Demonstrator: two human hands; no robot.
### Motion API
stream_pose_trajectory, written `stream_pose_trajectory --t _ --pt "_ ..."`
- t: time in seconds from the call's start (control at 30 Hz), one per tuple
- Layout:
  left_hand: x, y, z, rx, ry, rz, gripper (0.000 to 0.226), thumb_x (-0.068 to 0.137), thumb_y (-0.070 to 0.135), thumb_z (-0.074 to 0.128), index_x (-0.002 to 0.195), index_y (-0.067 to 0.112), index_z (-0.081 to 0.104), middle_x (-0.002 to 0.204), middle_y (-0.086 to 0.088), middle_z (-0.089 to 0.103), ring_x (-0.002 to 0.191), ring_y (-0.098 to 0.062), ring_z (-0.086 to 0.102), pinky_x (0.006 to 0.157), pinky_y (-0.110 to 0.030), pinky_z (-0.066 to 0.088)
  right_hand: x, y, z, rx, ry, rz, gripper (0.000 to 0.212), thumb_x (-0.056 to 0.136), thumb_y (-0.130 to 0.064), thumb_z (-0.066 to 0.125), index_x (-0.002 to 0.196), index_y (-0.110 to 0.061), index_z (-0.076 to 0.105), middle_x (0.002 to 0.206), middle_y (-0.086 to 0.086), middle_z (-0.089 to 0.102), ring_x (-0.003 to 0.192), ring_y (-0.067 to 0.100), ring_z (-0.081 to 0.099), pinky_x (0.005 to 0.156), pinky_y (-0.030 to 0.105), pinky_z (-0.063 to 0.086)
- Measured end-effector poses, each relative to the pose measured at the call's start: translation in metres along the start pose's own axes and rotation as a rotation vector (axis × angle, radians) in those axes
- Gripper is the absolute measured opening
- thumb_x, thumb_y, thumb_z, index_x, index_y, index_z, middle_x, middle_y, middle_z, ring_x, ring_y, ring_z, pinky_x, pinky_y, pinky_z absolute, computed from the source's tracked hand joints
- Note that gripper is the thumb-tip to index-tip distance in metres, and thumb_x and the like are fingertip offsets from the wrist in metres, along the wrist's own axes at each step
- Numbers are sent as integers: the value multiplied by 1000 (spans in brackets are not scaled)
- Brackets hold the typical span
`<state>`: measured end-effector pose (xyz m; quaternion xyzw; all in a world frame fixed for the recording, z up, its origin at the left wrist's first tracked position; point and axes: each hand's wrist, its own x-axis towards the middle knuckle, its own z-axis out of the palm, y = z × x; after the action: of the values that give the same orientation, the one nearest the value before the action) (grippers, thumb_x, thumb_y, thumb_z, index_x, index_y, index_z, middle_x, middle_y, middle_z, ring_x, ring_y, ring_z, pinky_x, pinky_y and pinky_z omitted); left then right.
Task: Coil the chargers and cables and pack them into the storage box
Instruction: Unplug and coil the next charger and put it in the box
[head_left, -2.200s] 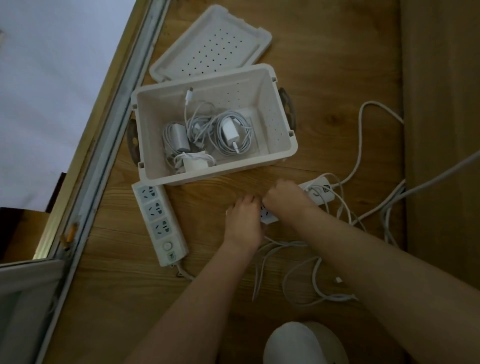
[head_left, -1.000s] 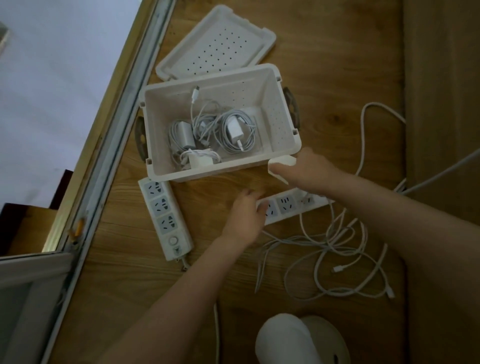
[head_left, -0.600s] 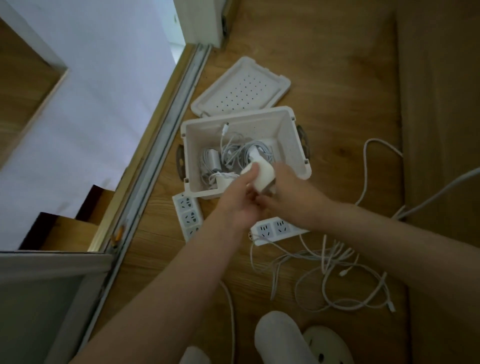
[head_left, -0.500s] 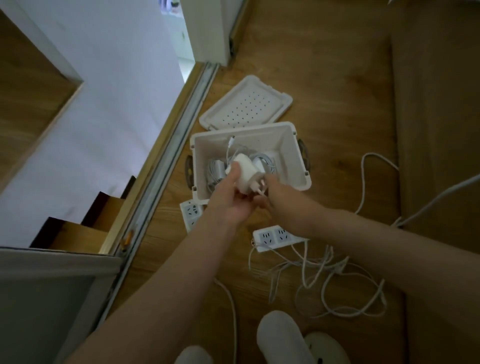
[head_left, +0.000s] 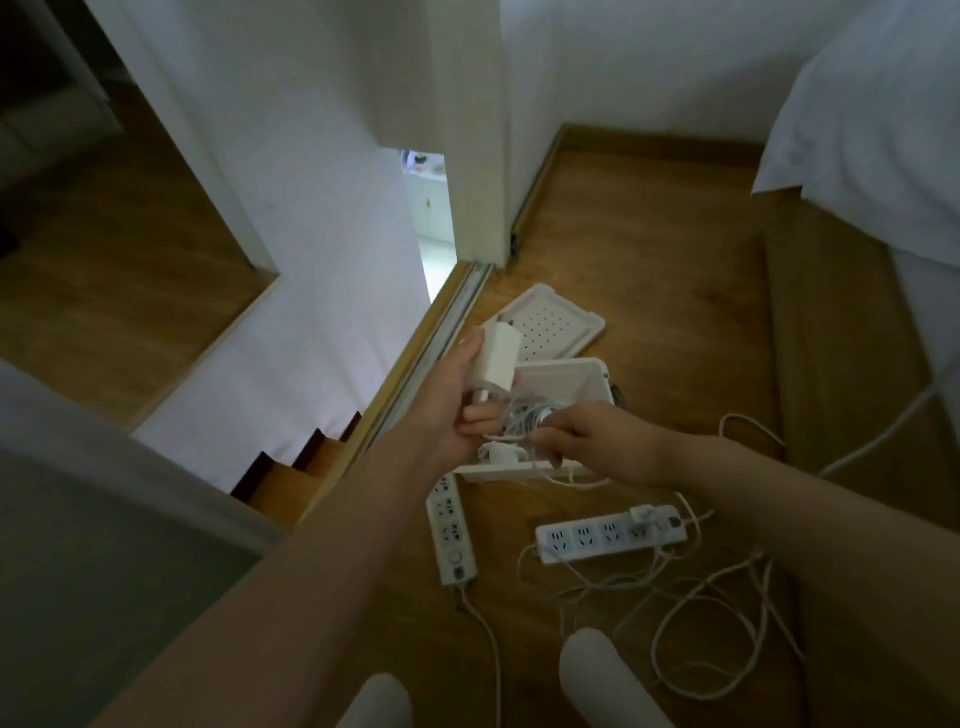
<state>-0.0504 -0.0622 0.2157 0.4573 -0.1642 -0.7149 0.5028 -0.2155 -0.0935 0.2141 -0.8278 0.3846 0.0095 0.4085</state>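
My left hand (head_left: 449, 410) grips a white charger block (head_left: 496, 358), raised above the near left corner of the white storage box (head_left: 576, 379). Its thin white cable (head_left: 519, 439) runs down to my right hand (head_left: 582, 434), which pinches it over the box's front rim. Coiled cables and another charger (head_left: 498, 453) lie inside the box, mostly hidden by my hands. Loose white cables (head_left: 691, 613) sprawl on the wooden floor at the right.
The perforated box lid (head_left: 550, 330) lies behind the box. Two white power strips rest on the floor: one (head_left: 451, 530) left of the box front, one (head_left: 608, 534) in front. A stairwell edge with a metal rail (head_left: 441, 338) runs along the left. White bedding (head_left: 878, 114) hangs at upper right.
I pulled the charger from the floor power strip, passed it to my left hand and lifted it over the box. The view tilted upward, away from the floor.
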Motion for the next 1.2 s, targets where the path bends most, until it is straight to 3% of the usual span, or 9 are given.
stream_pose_trajectory --t 0.17,0.27,0.4,0.57,0.73,0.83,0.97,1.07,1.2 --pt "-54 21 6 364 -116 -11 41 94 47 39 106 10 52 54 2 53 29 -1 26 28 -12 17 -24 -21 -15 -54 17 -11 30 97 -31 45 72 -18 55 63 -11 49 55 -1 42 53 5 35" --pt "-89 28 5 587 -171 -37 45 88 49 42 107 8 50 56 2 55 33 -1 35 30 -11 25 -39 -32 -21 -110 35 -34 29 97 -29 45 70 -23 54 68 -11 51 59 -2 44 57 2 37" --pt "-124 26 4 955 65 -29 38 91 43 49 114 13 55 99 -6 57 80 -11 58 60 -18 50 -56 -42 -37 -261 107 10 28 98 -33 42 73 -25 54 69 -11 52 59 1 45 52 9 38" --pt "-137 12 -6 1169 177 80 29 92 40 52 111 17 51 108 -8 55 92 -20 55 82 -36 48 -66 -67 -41 -315 302 17 28 99 -34 40 90 -21 64 68 -13 53 52 0 43 48 14 28" --pt "-144 -4 -10 1196 341 203 26 93 44 49 109 29 38 108 -1 49 93 -17 54 62 -21 49 -84 -94 -15 -201 526 -78 27 98 -35 42 94 -24 67 61 -16 49 48 -1 42 45 11 24" --pt "-143 -11 -12 1164 403 281 25 94 44 48 111 31 35 109 0 48 96 -19 56 67 -26 54 -94 -105 5 -69 558 -102 22 97 -34 45 92 -26 65 58 -14 51 45 -1 43 43 9 28" --pt "-140 -13 -2 1054 496 297 26 96 40 46 112 25 30 106 1 44 77 -10 51 55 -20 50 -107 -108 34 74 576 -143 23 96 -30 47 87 -21 67 68 -9 60 57 3 53 54 13 37" --pt "-134 -16 5 890 547 296 28 97 37 45 113 21 30 110 -3 44 76 -11 50 48 -19 48 -111 -105 52 66 528 -166 24 98 -29 44 90 -23 67 69 -8 59 61 5 54 54 12 35" --pt "-127 -19 11 668 564 229 41 98 40 39 128 14 29 117 -11 47 83 -16 54 61 -29 54 -110 -103 64 11 427 -213 27 100 -26 38 98 -18 64 77 -1 62 63 9 54 54 14 35"
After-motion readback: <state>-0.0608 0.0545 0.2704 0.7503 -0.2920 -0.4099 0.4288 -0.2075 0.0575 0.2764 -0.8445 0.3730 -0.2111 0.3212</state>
